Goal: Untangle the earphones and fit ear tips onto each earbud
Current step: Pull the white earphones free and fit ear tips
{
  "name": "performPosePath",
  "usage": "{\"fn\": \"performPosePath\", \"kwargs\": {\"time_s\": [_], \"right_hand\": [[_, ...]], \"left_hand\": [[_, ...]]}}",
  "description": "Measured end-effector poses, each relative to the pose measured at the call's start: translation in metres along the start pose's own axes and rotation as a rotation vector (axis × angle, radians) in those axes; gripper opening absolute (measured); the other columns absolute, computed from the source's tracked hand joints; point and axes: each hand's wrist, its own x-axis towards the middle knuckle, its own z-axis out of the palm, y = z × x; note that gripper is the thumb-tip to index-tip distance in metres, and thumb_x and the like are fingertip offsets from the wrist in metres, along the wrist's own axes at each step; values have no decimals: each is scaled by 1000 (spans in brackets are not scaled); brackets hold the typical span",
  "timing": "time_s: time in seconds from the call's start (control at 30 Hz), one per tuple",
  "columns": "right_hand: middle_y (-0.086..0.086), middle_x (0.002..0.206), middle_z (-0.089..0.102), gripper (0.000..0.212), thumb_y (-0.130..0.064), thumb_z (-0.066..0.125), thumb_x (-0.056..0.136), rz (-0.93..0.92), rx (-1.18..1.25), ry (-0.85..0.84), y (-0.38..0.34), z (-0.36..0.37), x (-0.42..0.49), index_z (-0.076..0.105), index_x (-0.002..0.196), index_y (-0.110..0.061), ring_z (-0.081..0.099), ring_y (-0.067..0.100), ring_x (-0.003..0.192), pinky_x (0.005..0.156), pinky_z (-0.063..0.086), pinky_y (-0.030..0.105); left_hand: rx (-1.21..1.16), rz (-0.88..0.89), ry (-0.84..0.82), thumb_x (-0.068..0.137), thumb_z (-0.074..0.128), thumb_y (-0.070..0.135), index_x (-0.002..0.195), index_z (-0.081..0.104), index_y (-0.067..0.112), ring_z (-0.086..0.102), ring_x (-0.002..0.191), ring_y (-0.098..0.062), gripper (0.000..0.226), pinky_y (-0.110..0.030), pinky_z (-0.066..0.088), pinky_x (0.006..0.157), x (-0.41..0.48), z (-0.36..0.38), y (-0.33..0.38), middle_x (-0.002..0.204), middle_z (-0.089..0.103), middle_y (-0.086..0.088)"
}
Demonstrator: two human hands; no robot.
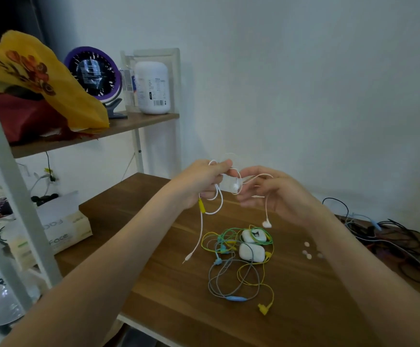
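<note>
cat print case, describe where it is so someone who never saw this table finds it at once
On the wooden table, near its middle, lies a tangle of green, yellow and grey cords. Two small white cases sit in it. The farther case bears a black cat face; the nearer case shows no print.

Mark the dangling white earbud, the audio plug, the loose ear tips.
white earbud [267, 224], head view, earbud body.
audio plug [187, 259], head view, plug barrel.
ear tips [306, 244], head view, farthest tip.
</note>
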Motion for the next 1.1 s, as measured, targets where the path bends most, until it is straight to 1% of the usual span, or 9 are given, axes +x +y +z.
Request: {"fn": "performPosePath", "kwargs": {"time_s": [0.17, 0.27, 0.37, 0.47, 0.63, 0.8, 0.93, 1.03, 1.1], "right_hand": [[15, 110, 60, 64, -22, 73, 68, 54, 100, -181, -10, -38, -45, 53, 127, -7, 65, 30, 91, 78, 55, 41], [11, 100, 64, 66, -47, 75, 73, 37, 46, -51, -13, -54, -75, 57, 122, -8, 63, 21, 76, 65, 55, 33], [7, 79, 62, 34, -30, 65, 80, 11, -141, 171, -15, -64, -105, 62, 104, -6, 53, 13, 57, 48, 45, 23], [7, 69, 56, 11, -14, 61, 80, 47, -191, 256, -13, -76, -133, 59, 87, -6, 49, 12, 51, 43, 40, 22], [2, 74, 56, 9, -14, 63, 79, 88, -160, 404, 3, -100, -178, 58, 84, -8, 51, 11, 63, 48, 43, 20], [0, 72, 61, 5, -14, 60, 83, 121, -106, 503, 15, -117, -206, 57, 87, -11, 50, 8, 55, 48, 40, 18], [2, 77, 60, 14, -4, 53, 91, 119, -95, 517, 20, -128, -217, 61, 100, -12, 51, 11, 62, 52, 41, 21], [1, 76, 63, 22, 3, 50, 91, 118, -94, 492, 24, -128, -216, 62, 103, -11, 52, 11, 62, 50, 43, 19], [-1, 73, 62, 24, 5, 48, 91, 110, -97, 457, 27, -124, -211, 62, 102, -10, 51, 11, 59, 48, 41, 19]], "left_hand": [[-24, 31, -122, 99, 50, 31, 82, 63, 9, 17, 35, -3, 31, -17, 14, 34, 4, 48, 8, 48, 25, 8], [-21, 27, -210, 98, 52, 30, 81, 61, 9, 17, 35, -3, 28, -17, 14, 33, 2, 79, 12, 49, 24, 8], [-7, 10, -329, 98, 54, 28, 92, 58, 6, 16, 36, -3, 23, -16, 16, 33, -3, 112, 12, 48, 25, 9], [-11, -13, -376, 97, 55, 24, 99, 54, 5, 18, 37, -5, 19, -17, 16, 34, -5, 138, 6, 50, 32, 6], [60, -83, -455, 99, 52, 25, 87, 62, 11, 37, 48, -9, 21, -20, 29, 44, -7, 173, -15, 71, 53, -3], [-77, -218, -695, 87, 55, 41, 101, 64, 6, 55, 82, -16, 39, -30, 44, 81, -10, 182, -35, 92, 61, -2], [132, -136, -631, 82, 45, 61, 101, 72, 7, 52, 118, -17, 64, -36, 38, 106, -6, 182, -42, 129, 57, 0], [331, -24, -461, 91, 48, 57, 94, 72, 14, 58, 111, -21, 49, -42, 43, 106, -3, 188, -43, 119, 64, -2], [364, 59, -458, 91, 56, 48, 102, 67, 19, 61, 105, -18, 33, -38, 48, 99, -4, 194, -45, 109, 67, 0]]}}
